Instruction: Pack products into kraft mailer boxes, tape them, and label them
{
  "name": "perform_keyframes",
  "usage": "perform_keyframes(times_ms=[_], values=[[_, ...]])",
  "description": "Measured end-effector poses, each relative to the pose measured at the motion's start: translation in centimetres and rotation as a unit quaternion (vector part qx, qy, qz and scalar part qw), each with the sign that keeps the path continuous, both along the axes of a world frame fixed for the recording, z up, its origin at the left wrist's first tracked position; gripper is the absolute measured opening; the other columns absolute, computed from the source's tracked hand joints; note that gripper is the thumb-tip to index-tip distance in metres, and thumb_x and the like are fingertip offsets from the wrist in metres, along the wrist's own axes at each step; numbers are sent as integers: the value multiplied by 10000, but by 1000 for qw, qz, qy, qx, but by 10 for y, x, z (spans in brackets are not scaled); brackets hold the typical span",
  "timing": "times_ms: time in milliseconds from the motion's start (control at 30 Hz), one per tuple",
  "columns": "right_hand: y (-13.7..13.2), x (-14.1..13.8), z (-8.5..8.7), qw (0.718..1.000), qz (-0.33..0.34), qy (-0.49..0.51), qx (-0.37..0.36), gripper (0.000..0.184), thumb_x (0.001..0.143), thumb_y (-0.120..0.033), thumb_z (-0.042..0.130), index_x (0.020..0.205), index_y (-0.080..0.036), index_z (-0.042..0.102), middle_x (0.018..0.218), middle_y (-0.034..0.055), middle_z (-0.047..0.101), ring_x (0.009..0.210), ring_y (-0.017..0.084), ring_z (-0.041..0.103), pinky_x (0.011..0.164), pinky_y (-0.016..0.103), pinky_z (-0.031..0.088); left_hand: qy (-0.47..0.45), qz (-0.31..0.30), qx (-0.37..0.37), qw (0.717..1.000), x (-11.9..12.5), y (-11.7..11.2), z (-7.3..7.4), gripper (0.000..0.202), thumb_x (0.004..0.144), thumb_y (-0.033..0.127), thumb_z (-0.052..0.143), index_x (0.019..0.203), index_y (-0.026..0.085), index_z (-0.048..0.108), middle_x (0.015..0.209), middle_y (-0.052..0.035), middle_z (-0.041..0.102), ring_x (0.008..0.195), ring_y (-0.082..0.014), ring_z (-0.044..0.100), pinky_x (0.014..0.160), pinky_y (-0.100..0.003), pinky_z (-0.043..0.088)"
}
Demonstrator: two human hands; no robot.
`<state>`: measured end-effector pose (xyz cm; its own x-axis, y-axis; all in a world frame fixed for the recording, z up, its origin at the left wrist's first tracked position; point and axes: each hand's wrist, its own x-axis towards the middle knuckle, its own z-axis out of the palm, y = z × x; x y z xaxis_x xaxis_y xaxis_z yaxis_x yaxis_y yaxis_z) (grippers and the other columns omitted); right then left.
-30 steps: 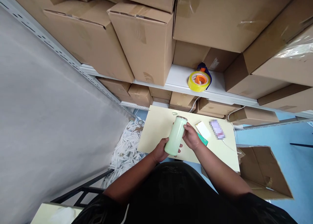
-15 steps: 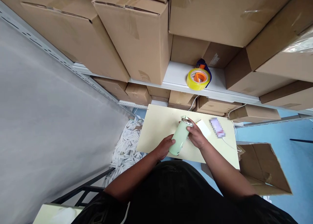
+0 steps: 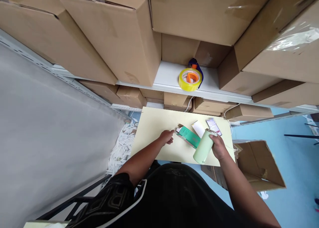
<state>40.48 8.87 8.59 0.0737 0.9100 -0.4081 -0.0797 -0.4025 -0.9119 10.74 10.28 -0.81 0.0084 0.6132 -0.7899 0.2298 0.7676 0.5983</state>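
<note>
Both hands are over the worktop, set well apart. On the right, the person's right hand is closed around the upper part of a pale green bottle, with the thumb near its silver-coloured rim. The bottle is tilted, its top leaning to the far right and its base toward the near edge of the worktop. On the left, the left hand has its fingers partly curled and the index finger reaching out, with nothing seen in its grasp. Its fingertip is just beside the left end of a green box, where a flap stands open; whether they touch cannot be told.

The green box lies slantwise between the hands, its right end beside the bottle in this view. Beyond it lie a white box and, farther right, a phone. On the shelf at the far side sits a yellow roll of tape, among cardboard boxes
</note>
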Motion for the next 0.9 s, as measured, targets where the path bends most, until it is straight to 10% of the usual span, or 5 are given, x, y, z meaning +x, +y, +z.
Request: perform_keyframes(times_ms=[267, 467, 667, 900], values=[[-24, 32, -74, 984, 30, -76, -161, 581, 689, -516, 781, 1179, -208, 726, 959, 46, 764, 872, 259, 675, 726, 355, 509, 90, -133, 172, 972, 38, 27, -12, 265, 753, 360, 777, 920, 164, 716, 931, -57, 722, 886, -232, 671, 735, -291, 488], [-27, 27, -91, 986, 24, -5, -162, 541, 715, -509, 755, 1185, -245, 710, 1025, 42, 762, 925, 259, 680, 739, 350, 518, 128, -169, 227, 950, 36, 14, 27, 197, 921, 301, 594, 1070, 223, 698, 879, -44, 724, 852, -231, 670, 760, -307, 471], [-14, 17, -31, 997, 44, 44, -51, 554, 715, -529, 733, 1169, -215, 687, 1113, 96, 753, 997, 319, 684, 814, 422, 536, 163, -260, 388, 869, 9, -15, 85, 221, 991, 326, 487, 1081, 234, 666, 1040, -96, 707, 988, -276, 631, 907, -377, 470], [6, -18, 93, 986, -6, 25, 165, 733, 718, -701, 685, 1301, -270, 577, 1253, 141, 679, 1117, 360, 656, 905, 483, 521, 103, -311, 461, 825, -17, -25, 98, 151, 847, 164, 548, 922, 227, 664, 1046, -105, 651, 1078, -303, 583, 1003, -418, 459]])
